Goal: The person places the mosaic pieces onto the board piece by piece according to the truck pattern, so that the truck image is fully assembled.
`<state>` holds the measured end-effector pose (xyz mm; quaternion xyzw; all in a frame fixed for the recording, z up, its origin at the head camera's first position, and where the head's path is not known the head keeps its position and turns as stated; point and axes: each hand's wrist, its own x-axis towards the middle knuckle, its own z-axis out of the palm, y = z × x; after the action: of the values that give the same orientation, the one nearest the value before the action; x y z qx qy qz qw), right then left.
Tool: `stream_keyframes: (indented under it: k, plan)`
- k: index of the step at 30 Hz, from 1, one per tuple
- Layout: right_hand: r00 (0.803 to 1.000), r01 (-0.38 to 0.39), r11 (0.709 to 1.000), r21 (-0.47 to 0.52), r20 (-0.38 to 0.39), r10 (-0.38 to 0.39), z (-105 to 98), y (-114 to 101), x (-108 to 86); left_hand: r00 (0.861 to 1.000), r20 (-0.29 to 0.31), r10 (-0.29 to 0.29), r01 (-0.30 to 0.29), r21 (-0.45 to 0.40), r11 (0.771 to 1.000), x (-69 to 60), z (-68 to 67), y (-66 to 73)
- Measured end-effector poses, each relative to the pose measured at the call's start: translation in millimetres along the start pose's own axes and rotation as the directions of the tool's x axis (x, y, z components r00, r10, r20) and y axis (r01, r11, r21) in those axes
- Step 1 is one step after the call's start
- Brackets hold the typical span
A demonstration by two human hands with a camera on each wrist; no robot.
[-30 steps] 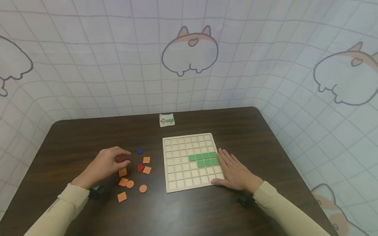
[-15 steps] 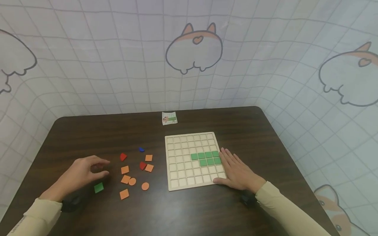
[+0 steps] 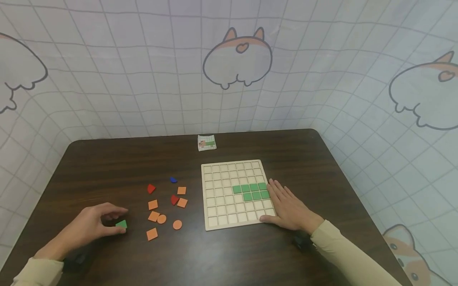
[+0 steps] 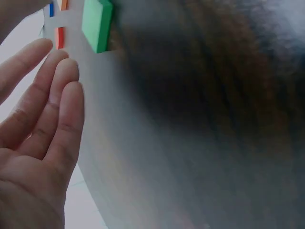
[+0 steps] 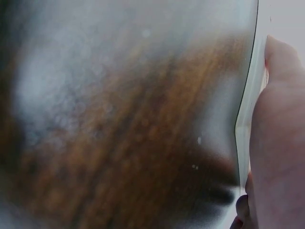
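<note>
At the left of the head view, my left hand (image 3: 87, 224) is beside a green square tile (image 3: 121, 224), its thumb by the tile's near edge and its other fingers spread apart from the thumb. The left wrist view shows the green tile (image 4: 96, 24) beyond the fingertips of the hand (image 4: 43, 129). My right hand (image 3: 291, 206) lies flat with extended fingers along the right edge of the pale grid board (image 3: 217, 198). Green tiles (image 3: 256, 195) fill two short rows of cells on the board's right side. In the right wrist view part of the hand (image 5: 279, 138) shows.
Between my left hand and the board lie orange squares (image 3: 152, 234), two orange discs (image 3: 177, 225), two red pieces (image 3: 151, 188) and a small blue piece (image 3: 173, 180). A printed card (image 3: 207, 143) lies at the table's back edge, before a grid-patterned curtain (image 3: 161, 79).
My left hand has moved left and nearer the body, away from the red piece to the green tile, which it had been covering from view. The right hand stays at the board.
</note>
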<state>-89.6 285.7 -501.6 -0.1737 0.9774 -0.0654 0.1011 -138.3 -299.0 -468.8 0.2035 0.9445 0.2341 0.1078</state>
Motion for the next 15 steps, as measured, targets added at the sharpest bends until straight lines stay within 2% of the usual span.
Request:
stream_keyframes:
  k: [5, 10, 15]
  plan:
    - [1.0, 0.0, 1.0, 0.003, -0.002, 0.0, -0.4, 0.4, 0.8, 1.0, 0.014, 0.025, -0.024, -0.023, 0.999, -2.0, 4.8, -4.4]
    - [1.0, -0.002, 1.0, 0.006, -0.002, 0.002, -1.1, 0.1, 0.7, 0.999, 0.046, 0.012, -0.011, -0.026, 1.0, -1.2, 5.5, -8.8]
    - [1.0, 0.001, 1.0, 0.014, -0.003, -0.001, -1.8, -1.3, -0.5, 1.0, 0.03, 0.007, -0.007, -0.007, 1.0, -2.0, 8.5, -11.0]
